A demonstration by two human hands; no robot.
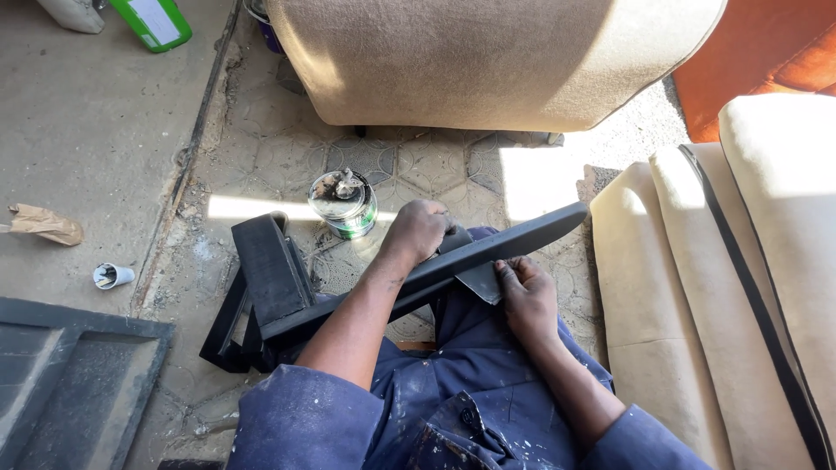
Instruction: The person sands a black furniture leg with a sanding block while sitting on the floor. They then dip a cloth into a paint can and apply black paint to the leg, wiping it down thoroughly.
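Observation:
A long black plastic trim piece (531, 237) lies slanted across my lap, its lower end resting on a black bracket-like part (268, 277) at the left. My left hand (418, 230) is closed over the upper edge of the trim near its middle; what it holds under the fingers is hidden. My right hand (525, 292) grips the trim from below, with a dark flap of material (481, 280) under its fingers. I wear blue, paint-flecked overalls.
An open green tin (344, 203) with a tool in it stands on the patterned floor just beyond my left hand. A beige seat back (488, 61) is ahead, cream cushions (714, 287) at the right, a dark tray (70, 374) at the lower left, a small white cup (111, 276) nearby.

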